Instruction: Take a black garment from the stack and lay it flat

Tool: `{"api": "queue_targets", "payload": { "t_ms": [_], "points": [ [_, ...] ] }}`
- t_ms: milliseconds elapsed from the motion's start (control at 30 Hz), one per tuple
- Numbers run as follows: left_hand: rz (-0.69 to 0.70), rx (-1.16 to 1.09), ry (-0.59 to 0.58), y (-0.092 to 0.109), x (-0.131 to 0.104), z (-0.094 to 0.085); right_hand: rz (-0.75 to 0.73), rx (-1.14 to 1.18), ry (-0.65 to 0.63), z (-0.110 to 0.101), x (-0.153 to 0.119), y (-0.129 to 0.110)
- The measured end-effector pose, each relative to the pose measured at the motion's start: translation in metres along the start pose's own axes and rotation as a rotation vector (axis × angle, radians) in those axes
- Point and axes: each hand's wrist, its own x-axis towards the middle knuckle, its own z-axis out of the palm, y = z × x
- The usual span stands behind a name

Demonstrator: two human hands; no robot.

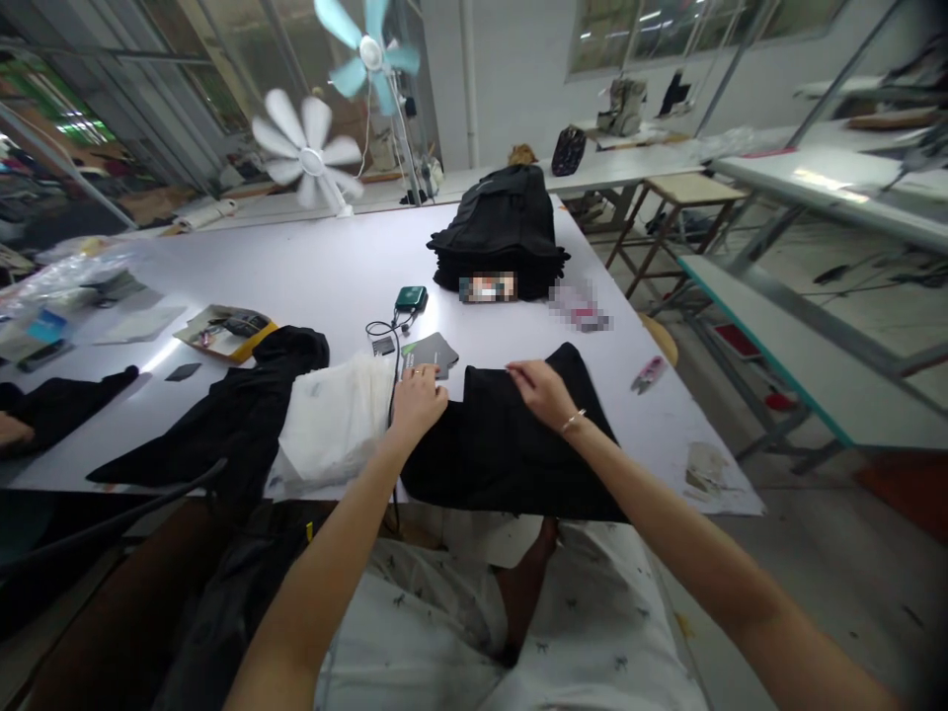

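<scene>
My left hand (419, 400) is curled over the near edge of several dark grey cards (435, 352), its fingertips bent down and mostly hidden. A ring shows on one finger. With fingers pinched together, my right hand (544, 393) is at the upper edge of a folded black fabric piece (518, 454). That fabric lies at the table's front edge and hangs slightly over it. Just left of my left hand sits a stack of white translucent bags or sheets (333, 415), with a black cable (395, 395) running between.
A tall pile of black fabric items (500, 212) stands at the back. Thread snips (648, 373) lie right, and a teal-topped device (411, 298) sits behind the cards. More black cloth (237, 405) and a yellow-edged box (226, 333) are left. Another person's hand (13, 432) shows far left.
</scene>
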Motion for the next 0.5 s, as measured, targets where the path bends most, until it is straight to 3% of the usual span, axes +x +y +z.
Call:
{"api": "queue_targets", "payload": {
  "t_ms": [100,233,333,500],
  "points": [
    [0.031,-0.116,-0.084,0.018,0.026,0.019,0.351,-0.108,0.125,-0.021,0.014,0.061],
    [-0.022,-0.142,-0.173,0.031,0.055,0.046,0.595,-0.15,0.068,-0.026,0.026,0.112],
    [-0.071,-0.158,-0.222,0.028,0.063,0.055,0.642,-0.152,0.047,-0.02,0.026,0.12],
    [-0.125,-0.183,-0.217,0.013,0.062,0.053,0.677,-0.201,0.147,-0.01,0.016,0.114]
  ]
}}
